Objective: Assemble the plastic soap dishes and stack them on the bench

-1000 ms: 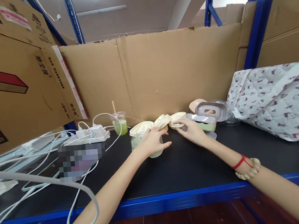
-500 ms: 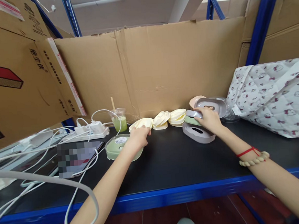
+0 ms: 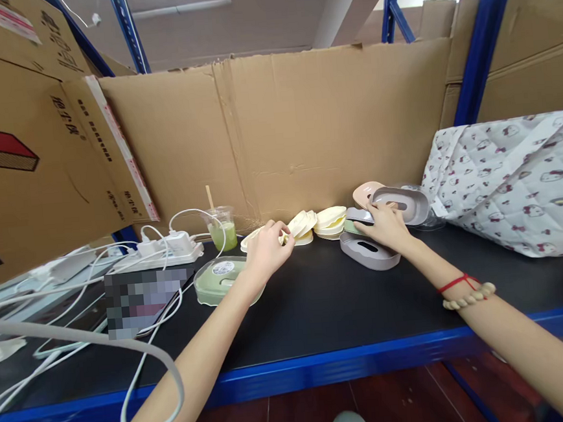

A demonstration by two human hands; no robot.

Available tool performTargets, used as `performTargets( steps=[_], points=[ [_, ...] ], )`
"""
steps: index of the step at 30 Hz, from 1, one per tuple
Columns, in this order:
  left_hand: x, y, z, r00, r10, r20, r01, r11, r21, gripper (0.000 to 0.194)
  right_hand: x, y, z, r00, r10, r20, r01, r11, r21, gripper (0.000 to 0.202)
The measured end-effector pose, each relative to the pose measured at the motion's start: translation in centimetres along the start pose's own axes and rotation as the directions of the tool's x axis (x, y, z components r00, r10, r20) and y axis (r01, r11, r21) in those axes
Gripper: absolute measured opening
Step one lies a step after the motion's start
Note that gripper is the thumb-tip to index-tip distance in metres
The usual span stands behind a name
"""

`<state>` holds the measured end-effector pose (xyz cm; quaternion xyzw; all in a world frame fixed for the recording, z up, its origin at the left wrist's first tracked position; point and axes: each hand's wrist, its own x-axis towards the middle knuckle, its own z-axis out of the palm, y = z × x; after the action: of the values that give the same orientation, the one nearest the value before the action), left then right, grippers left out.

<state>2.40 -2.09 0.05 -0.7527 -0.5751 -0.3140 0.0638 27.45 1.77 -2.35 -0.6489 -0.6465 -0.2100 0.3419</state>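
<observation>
My left hand is over the middle-left of the black shelf with its fingers curled in. Whatever may be inside them is hidden. Just behind it lie pale yellow oval pieces, partly covered by the hand. A green oval box with a clear cover sits beside the left wrist. My right hand reaches over a pile of oval pieces, thumb and fingers apart, touching it. In that pile are a green piece, a grey oval tray, another grey slotted piece and a peach one.
Two more stacks of pale yellow pieces stand against the cardboard wall. A cup of green drink with a straw is at the back left. White cables and a power strip crowd the left. A quilted bag fills the right.
My left hand has shifted slightly right, off the leftmost yellow pieces, and its fingers are more curled. My right hand stays at the pile, and the whole view has shifted a little.
</observation>
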Motion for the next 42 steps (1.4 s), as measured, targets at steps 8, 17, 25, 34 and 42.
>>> performTargets(
  steps=[8,17,25,34,42],
  points=[
    [0.2,-0.2,0.3,0.995,-0.079,-0.062,0.068,0.984,-0.164,0.016,0.8,-0.5,-1.6,0.886,-0.033,-0.462,0.177,0.946,0.272,0.043],
    [0.6,-0.1,1.4,0.995,-0.082,-0.056,0.032,0.797,-0.603,0.070,-2.5,-5.7,-3.1,0.852,-0.155,-0.500,0.407,0.796,0.447,0.039],
    [-0.2,0.9,1.5,0.960,0.152,0.233,0.120,0.532,-0.839,0.028,-3.2,-6.6,-2.2,0.975,-0.201,-0.092,0.197,0.597,0.778,0.038],
    [1.4,-0.4,0.1,0.844,-0.535,0.040,0.163,0.186,-0.969,0.047,-2.4,-6.2,1.5,0.926,-0.375,-0.038,0.357,0.840,0.408,0.035],
    [2.0,-1.1,-0.6,0.779,-0.610,0.146,0.197,0.017,-0.980,0.037,-0.8,-9.0,5.0,0.793,-0.606,0.061,0.606,0.795,0.015,0.054]
  ],
)
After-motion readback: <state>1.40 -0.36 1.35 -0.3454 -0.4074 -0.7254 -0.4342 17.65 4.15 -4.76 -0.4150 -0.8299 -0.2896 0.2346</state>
